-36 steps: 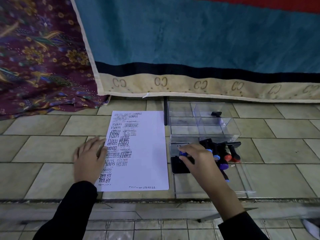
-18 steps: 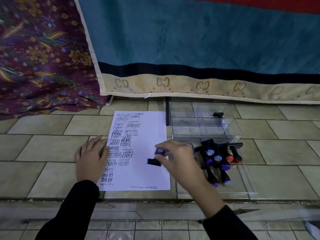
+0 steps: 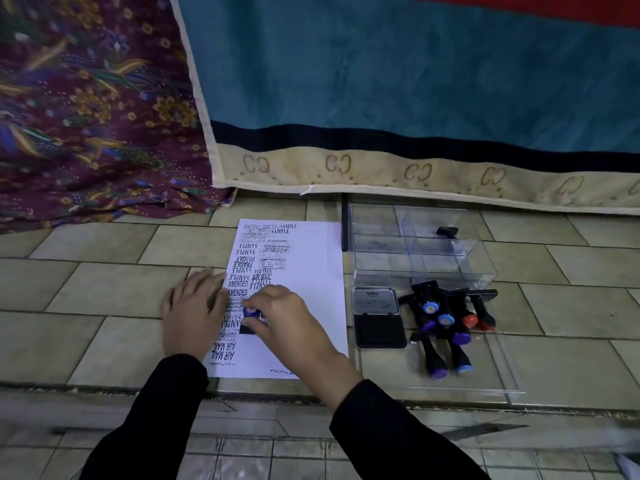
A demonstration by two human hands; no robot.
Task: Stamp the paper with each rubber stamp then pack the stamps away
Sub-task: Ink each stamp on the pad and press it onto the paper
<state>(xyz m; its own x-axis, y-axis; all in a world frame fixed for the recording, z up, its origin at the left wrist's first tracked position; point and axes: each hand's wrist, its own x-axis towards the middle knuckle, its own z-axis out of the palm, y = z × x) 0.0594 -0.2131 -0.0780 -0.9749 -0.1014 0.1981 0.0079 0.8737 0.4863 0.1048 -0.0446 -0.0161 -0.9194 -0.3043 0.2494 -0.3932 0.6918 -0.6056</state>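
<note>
One rubber stamp (image 3: 250, 312), blue-capped with a black base, is pinched at the cap by the fingertips of the right hand (image 3: 287, 320). Its base is down on the paper (image 3: 311, 289) near the left edge, among the printed words, directly under the grip. The sheet is steadied by the left hand (image 3: 194, 313), flat with straight fingers on that edge. Half a second ago the stamp hung over the sheet's middle; now it is further left and lower. An open ink pad (image 3: 379, 317) and loose stamps (image 3: 446, 320) lie on the tiled floor (image 3: 104, 296), right of the paper.
</note>
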